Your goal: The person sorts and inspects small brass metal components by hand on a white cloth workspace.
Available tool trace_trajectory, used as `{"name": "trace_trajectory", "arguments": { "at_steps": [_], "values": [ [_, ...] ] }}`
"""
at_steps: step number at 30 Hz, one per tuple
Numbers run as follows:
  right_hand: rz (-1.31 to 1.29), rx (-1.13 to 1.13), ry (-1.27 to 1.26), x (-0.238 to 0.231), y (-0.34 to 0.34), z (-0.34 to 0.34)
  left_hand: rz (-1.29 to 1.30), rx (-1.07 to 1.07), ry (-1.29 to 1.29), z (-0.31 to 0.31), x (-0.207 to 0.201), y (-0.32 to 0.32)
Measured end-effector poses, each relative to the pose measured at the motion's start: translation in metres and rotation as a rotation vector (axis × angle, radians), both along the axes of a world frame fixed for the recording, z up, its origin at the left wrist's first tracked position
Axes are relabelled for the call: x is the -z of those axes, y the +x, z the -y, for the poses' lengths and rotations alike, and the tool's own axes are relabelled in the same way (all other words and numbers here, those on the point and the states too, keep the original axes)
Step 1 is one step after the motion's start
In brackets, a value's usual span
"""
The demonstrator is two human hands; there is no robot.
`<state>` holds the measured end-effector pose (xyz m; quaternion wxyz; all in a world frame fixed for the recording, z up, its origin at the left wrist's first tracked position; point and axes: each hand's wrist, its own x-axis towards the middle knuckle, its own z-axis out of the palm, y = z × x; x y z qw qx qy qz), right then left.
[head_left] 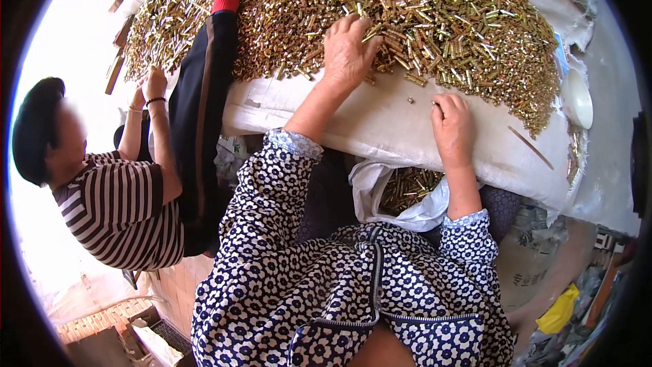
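"What takes up most room here?"

"The desk, spread with a whitish cloth, its bare strip along the near edge. Over its far part lies a broad heap of metal pieces, mostly gold-coloured, some slim and tube-like, others short and stubby. It runs from the far left round to the right side."

"And who's that on the left?"

"A person in a striped shirt, bent toward the heap's left end, hands close together by its near edge."

"Anything under the near edge?"

"A white bag, its mouth wide, with more long metal pieces inside. Then there's a white bowl at the right edge of the desk."

"What about the worker in the flowered jacket?"

"The left hand is at the heap's near edge, back upward, thumb apart, fingers bent down onto the pieces. I can't tell from here whether they grip one. The right hand is over the bare cloth, fingers curled inward; whether something sits between the fingertips, I can't tell."

"Any smaller things?"

"A thin stick lies right of that hand, and a tiny metal piece sits alone on the cloth, just left of it."
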<state>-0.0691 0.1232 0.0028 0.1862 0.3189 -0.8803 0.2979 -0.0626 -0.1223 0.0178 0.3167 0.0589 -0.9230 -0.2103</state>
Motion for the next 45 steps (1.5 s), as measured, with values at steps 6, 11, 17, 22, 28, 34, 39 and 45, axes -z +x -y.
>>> {"name": "trace_trajectory", "arguments": {
  "at_steps": [6, 11, 17, 22, 28, 34, 39, 45],
  "values": [
    [0.034, 0.031, 0.040, -0.002, -0.002, 0.000, 0.084, -0.133, 0.002, 0.022, 0.014, 0.013],
    [0.049, 0.022, 0.046, -0.001, -0.003, 0.001, 0.212, -0.191, 0.089, 0.012, 0.027, 0.003],
    [0.029, 0.011, 0.048, 0.003, -0.008, -0.002, 0.169, -0.143, 0.215, -0.036, 0.029, -0.010],
    [0.002, 0.018, 0.062, 0.003, -0.012, -0.005, 0.133, -0.138, 0.260, -0.069, 0.044, -0.026],
    [-0.016, 0.030, 0.008, 0.012, -0.015, -0.002, 0.161, -0.041, 0.250, -0.094, 0.035, -0.032],
    [-0.063, -0.002, 0.023, 0.014, -0.016, 0.001, 0.106, -0.042, 0.237, -0.096, 0.024, -0.020],
    [-0.013, -0.038, 0.002, 0.007, -0.008, 0.003, -0.009, 0.104, 0.012, -0.048, 0.055, 0.030],
    [0.002, 0.002, 0.013, 0.003, -0.006, -0.001, 0.195, -0.326, -0.085, -0.010, 0.029, 0.096]
  ]
}}
